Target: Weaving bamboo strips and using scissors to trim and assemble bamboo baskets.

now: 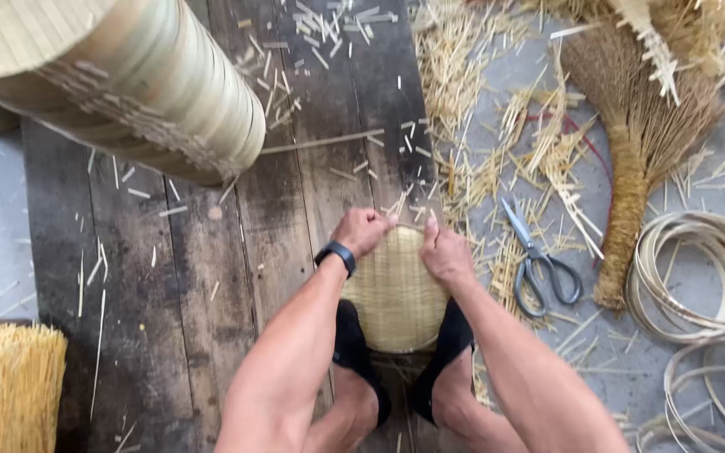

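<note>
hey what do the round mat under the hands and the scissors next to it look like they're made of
Round mat: seemingly thin bamboo or similar plant strips, pale, unfinished; a fine parallel slat pattern shows. Scissors: likely metal, dull grey blades and loop handles.

Soft, even daylight is filling the scene; faint shadows are lying under the stacked bamboo rounds [153,84], whose near edge is blurring and bulging.
</note>
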